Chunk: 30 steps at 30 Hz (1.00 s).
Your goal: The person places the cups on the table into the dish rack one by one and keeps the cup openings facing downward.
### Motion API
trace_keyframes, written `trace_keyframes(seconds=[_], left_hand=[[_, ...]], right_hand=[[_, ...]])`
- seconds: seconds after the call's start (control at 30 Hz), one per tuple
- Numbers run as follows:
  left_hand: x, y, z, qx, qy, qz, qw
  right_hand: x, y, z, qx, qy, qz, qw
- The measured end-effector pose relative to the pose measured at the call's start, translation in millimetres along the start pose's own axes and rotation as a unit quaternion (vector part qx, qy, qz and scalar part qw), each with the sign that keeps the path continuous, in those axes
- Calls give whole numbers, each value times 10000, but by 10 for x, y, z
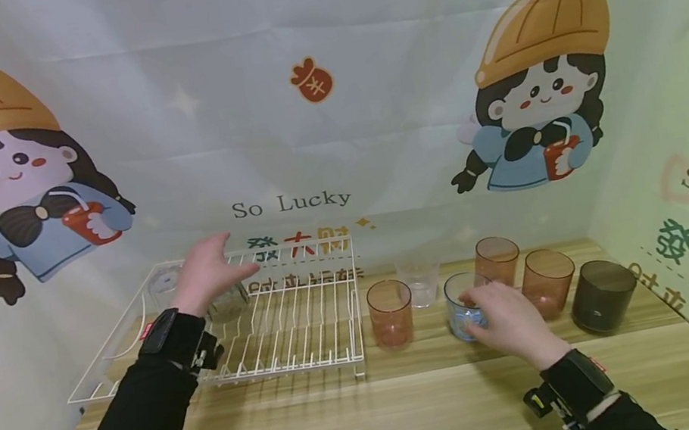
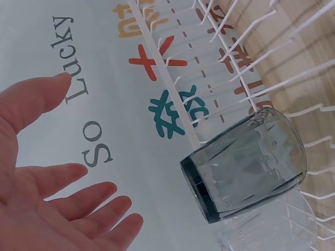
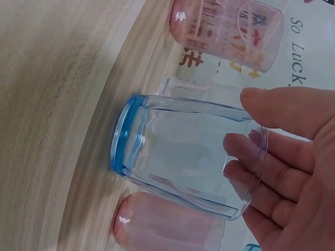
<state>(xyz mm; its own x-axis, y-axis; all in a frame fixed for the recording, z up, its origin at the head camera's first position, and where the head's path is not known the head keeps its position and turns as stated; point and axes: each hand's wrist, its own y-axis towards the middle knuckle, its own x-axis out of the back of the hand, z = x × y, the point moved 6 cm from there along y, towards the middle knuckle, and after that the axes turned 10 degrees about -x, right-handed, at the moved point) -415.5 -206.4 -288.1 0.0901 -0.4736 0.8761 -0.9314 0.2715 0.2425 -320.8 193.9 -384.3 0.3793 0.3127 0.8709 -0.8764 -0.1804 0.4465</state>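
Right hand: my right hand [image 1: 508, 320] is curled round the blue glass [image 1: 461, 310], thumb on one side of the rim end and fingers [image 3: 272, 172] on the other.
Where it is: standing on the wooden table [image 1: 367, 418], mid-right, between the pink cups [image 1: 392, 312] and just near of the clear cup [image 1: 420, 282].
Axis: upright, mouth up, long axis vertical.
Handling: I reckon it's light but stiff, smooth-walled so kinda slippery, and breakable. Wrapping the side wall looks safest.
Left hand: my left hand [image 1: 209, 269] is spread and holding nothing, hovering over the wire rack [image 1: 336, 324], just beside a grey glass [image 2: 246, 162] that sits mouth-down there.
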Motion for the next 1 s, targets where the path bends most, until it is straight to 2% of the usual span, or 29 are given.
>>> trace_keyframes(seconds=[0.23, 0.43, 0.63, 0.73, 0.83, 1.0], left_hand=[[0, -45, -62, -107, -280, 69, 9995], [-3, -91, -230, -378, -456, 126, 9982], [-9, -120, -368, -582, -523, 100, 9969], [-20, -136, -407, -596, -618, 144, 9962], [-32, -164, -445, -531, -945, 204, 9939], [-29, -219, -531, -501, -1279, 226, 9903]], right_hand=[[-33, 10, 14, 137, -8, 56, 9999], [-46, 16, 19, 189, -33, 26, 9998], [-46, 21, 15, 194, -13, -215, 9996], [-40, 17, 7, 151, 34, -310, 9994], [-33, 15, -6, 81, 38, -375, 9993], [6, -3, -48, -204, 130, -508, 9984]])
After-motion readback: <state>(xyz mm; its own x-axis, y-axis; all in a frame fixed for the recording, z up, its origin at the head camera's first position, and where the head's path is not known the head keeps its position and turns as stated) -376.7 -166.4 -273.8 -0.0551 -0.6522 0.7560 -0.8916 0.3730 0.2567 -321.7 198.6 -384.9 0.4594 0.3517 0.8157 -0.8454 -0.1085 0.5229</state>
